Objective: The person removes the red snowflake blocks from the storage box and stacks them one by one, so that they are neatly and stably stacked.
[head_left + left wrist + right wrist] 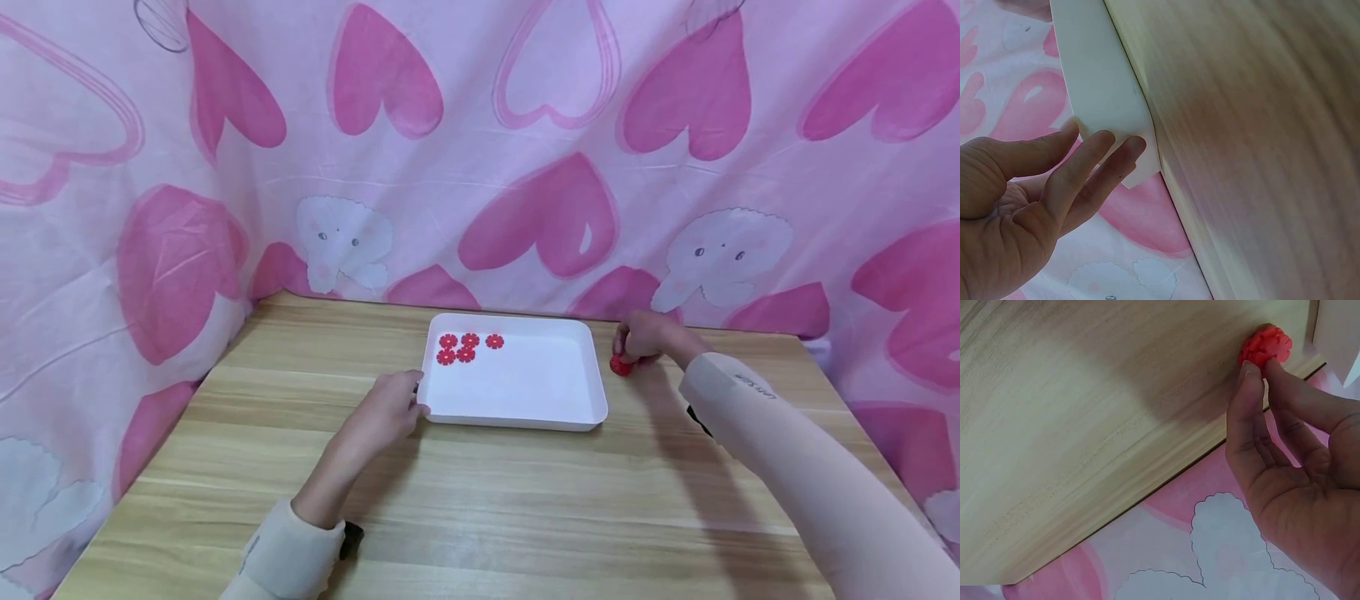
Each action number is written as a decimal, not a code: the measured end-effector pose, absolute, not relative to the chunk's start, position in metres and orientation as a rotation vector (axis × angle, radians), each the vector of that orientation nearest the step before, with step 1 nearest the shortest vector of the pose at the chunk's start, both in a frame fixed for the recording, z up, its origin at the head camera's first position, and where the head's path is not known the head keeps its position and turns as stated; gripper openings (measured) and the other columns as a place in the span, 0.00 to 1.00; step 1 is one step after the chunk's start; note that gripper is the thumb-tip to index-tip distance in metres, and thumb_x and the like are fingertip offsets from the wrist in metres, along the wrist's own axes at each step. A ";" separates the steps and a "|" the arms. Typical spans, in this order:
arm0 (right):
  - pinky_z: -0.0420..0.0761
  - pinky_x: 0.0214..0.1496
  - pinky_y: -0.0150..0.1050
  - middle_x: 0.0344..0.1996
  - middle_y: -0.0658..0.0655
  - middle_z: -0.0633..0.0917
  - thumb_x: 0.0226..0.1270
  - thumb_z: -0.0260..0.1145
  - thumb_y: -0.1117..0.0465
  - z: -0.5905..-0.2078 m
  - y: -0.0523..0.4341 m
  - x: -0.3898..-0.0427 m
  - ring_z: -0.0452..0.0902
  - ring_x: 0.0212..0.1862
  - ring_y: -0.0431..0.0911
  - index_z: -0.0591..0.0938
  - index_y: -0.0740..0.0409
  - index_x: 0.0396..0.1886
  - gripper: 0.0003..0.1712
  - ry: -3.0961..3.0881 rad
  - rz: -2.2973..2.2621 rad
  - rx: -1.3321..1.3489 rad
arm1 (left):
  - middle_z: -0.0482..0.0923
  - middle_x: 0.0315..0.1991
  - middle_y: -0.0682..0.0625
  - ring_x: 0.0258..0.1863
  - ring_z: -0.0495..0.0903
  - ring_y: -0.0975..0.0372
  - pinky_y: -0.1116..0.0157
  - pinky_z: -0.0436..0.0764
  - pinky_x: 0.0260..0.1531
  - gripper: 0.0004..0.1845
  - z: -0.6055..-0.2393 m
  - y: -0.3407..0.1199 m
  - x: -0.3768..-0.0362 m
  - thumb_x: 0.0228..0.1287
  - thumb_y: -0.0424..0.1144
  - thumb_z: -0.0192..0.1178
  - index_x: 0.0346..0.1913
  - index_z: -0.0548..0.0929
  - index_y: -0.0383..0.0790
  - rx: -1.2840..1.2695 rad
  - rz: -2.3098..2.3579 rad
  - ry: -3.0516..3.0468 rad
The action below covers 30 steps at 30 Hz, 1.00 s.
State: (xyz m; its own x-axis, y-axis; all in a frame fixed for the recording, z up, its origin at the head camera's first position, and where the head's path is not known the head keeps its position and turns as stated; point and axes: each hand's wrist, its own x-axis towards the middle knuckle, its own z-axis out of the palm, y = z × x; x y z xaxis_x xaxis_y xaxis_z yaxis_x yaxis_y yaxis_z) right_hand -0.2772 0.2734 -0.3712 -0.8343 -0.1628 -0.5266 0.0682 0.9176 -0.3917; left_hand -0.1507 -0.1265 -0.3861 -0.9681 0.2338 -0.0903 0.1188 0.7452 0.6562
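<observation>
A small stack of red flower-shaped discs (620,365) sits on the tabletop (480,508), just right of the white tray (592,412), toward its far right corner. It is pinched between thumb and fingertips (1252,378) of the right hand (647,337). Five like discs (467,347) lie flat in the tray's far left part. The left hand (384,413) is held with fingers relaxed and straight, touching the tray's near left corner; nothing is gripped. Risk, as judged: the pinch is narrow, so the stack could split or a disc could roll off the far edge. The tabletop is light wood grain; pink heart-printed cloth (525,167) is hung on all sides.
</observation>
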 end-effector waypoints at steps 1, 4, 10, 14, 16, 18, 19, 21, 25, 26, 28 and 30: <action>0.86 0.38 0.43 0.35 0.58 0.80 0.60 0.67 0.72 -0.372 0.274 -0.277 0.79 0.32 0.46 0.80 0.65 0.39 0.07 2.502 -0.544 -0.062 | 0.84 0.43 0.39 0.34 0.77 0.56 0.66 0.79 0.29 0.17 -0.386 -0.127 -0.150 0.61 0.24 0.66 0.53 0.81 0.26 0.283 1.028 2.776; 0.86 0.37 0.43 0.33 0.58 0.81 0.58 0.67 0.71 -0.371 0.275 -0.276 0.80 0.30 0.45 0.81 0.66 0.39 0.09 2.507 -0.544 -0.073 | 0.84 0.42 0.39 0.34 0.77 0.56 0.66 0.79 0.29 0.16 -0.386 -0.127 -0.150 0.61 0.23 0.66 0.52 0.81 0.25 0.296 1.029 2.784; 0.86 0.38 0.43 0.31 0.56 0.82 0.60 0.67 0.69 -0.367 0.275 -0.272 0.80 0.30 0.45 0.81 0.66 0.40 0.09 2.503 -0.553 -0.080 | 0.84 0.43 0.39 0.35 0.77 0.56 0.66 0.80 0.29 0.16 -0.385 -0.127 -0.149 0.61 0.23 0.66 0.53 0.81 0.25 0.300 1.033 2.778; 0.86 0.37 0.44 0.30 0.56 0.82 0.60 0.66 0.69 -0.363 0.275 -0.272 0.80 0.30 0.46 0.81 0.67 0.41 0.10 2.508 -0.583 -0.098 | 0.84 0.41 0.39 0.34 0.77 0.57 0.67 0.79 0.28 0.16 -0.385 -0.127 -0.149 0.61 0.23 0.66 0.52 0.81 0.25 0.304 1.024 2.789; 0.85 0.36 0.43 0.29 0.56 0.82 0.59 0.66 0.70 -0.359 0.275 -0.273 0.80 0.29 0.46 0.81 0.68 0.42 0.11 2.510 -0.596 -0.113 | 0.84 0.40 0.40 0.33 0.77 0.57 0.67 0.79 0.28 0.14 -0.386 -0.127 -0.149 0.61 0.23 0.66 0.50 0.81 0.25 0.314 1.015 2.801; 0.84 0.35 0.42 0.28 0.56 0.82 0.58 0.65 0.71 -0.356 0.274 -0.274 0.79 0.29 0.46 0.81 0.69 0.43 0.12 2.514 -0.596 -0.125 | 0.84 0.38 0.41 0.33 0.77 0.57 0.67 0.78 0.28 0.14 -0.385 -0.127 -0.149 0.61 0.23 0.66 0.49 0.82 0.25 0.313 1.014 2.808; 0.84 0.34 0.41 0.28 0.56 0.82 0.57 0.65 0.71 -0.354 0.273 -0.274 0.78 0.29 0.46 0.82 0.70 0.43 0.13 2.520 -0.586 -0.142 | 0.84 0.38 0.41 0.33 0.76 0.57 0.67 0.78 0.28 0.13 -0.386 -0.127 -0.149 0.61 0.23 0.66 0.49 0.82 0.25 0.314 1.012 2.810; 0.82 0.33 0.39 0.28 0.56 0.82 0.56 0.65 0.71 -0.350 0.271 -0.275 0.77 0.29 0.46 0.82 0.70 0.43 0.14 2.529 -0.568 -0.172 | 0.84 0.37 0.42 0.33 0.76 0.57 0.67 0.78 0.28 0.13 -0.386 -0.127 -0.149 0.61 0.23 0.66 0.49 0.82 0.25 0.317 1.012 2.810; 0.79 0.30 0.35 0.26 0.57 0.82 0.56 0.66 0.70 -0.342 0.267 -0.276 0.75 0.26 0.44 0.83 0.71 0.41 0.12 2.551 -0.568 -0.212 | 0.83 0.36 0.42 0.32 0.76 0.58 0.67 0.78 0.27 0.13 -0.386 -0.127 -0.149 0.60 0.23 0.66 0.48 0.82 0.25 0.323 1.020 2.807; 0.79 0.30 0.35 0.25 0.57 0.82 0.57 0.65 0.70 -0.340 0.265 -0.276 0.75 0.25 0.43 0.83 0.72 0.40 0.11 2.556 -0.579 -0.215 | 0.83 0.35 0.42 0.31 0.76 0.58 0.67 0.78 0.27 0.12 -0.386 -0.127 -0.149 0.60 0.23 0.66 0.47 0.82 0.25 0.329 1.022 2.809; 0.81 0.30 0.36 0.24 0.57 0.81 0.59 0.65 0.69 -0.337 0.261 -0.277 0.76 0.24 0.43 0.82 0.71 0.38 0.09 2.566 -0.600 -0.219 | 0.83 0.35 0.42 0.31 0.76 0.58 0.67 0.78 0.27 0.12 -0.386 -0.127 -0.149 0.60 0.22 0.66 0.47 0.82 0.25 0.335 1.030 2.812; 0.82 0.30 0.37 0.22 0.56 0.80 0.60 0.64 0.70 -0.333 0.257 -0.278 0.75 0.24 0.43 0.81 0.71 0.35 0.06 2.572 -0.626 -0.226 | 0.83 0.35 0.42 0.32 0.76 0.58 0.67 0.78 0.27 0.12 -0.386 -0.127 -0.150 0.60 0.22 0.66 0.46 0.82 0.25 0.336 1.037 2.812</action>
